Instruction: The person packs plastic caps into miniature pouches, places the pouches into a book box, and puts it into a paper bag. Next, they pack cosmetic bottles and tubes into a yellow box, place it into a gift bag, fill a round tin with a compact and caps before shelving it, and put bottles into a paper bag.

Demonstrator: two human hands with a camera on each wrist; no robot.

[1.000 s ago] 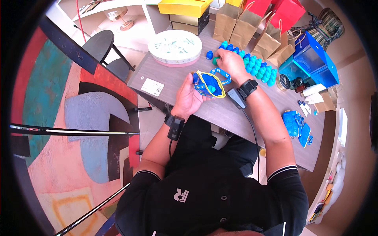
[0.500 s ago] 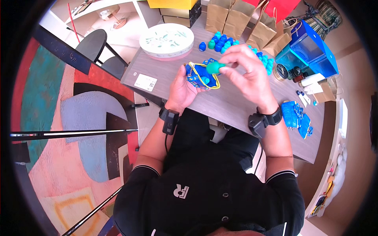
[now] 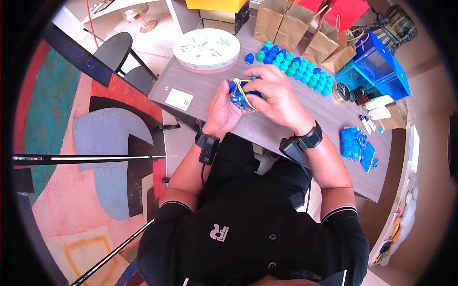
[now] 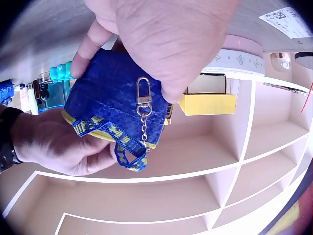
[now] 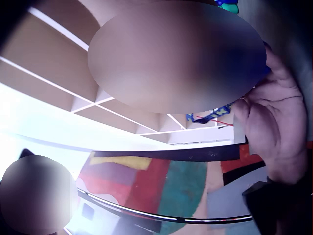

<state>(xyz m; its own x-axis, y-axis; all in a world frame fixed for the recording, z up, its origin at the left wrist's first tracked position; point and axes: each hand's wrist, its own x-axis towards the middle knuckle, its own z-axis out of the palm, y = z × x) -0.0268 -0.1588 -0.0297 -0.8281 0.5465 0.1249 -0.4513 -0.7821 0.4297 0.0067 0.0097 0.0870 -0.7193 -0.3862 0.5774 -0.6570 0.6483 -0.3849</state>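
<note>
In the head view my left hand holds a small blue pouch with a yellow zip edge, its mouth spread apart. The left wrist view shows the pouch's blue side, a metal clasp on a short chain and a patterned blue-and-yellow strap. My right hand is at the pouch's mouth, its fingers reaching inside; whether they still pinch the green piece, I cannot tell. Small two-lobed teal and blue pieces stand in rows beyond the hands, with a single blue one apart.
A round white box with a leaf pattern stands at the back left, near a white label card. Brown paper bags line the back. To the right are a blue clear-sided case and more blue pouches.
My right hand first reached into the rows, then brought a green piece up to the pouch. Now its fingers are in the pouch's mouth and the piece is out of sight.
</note>
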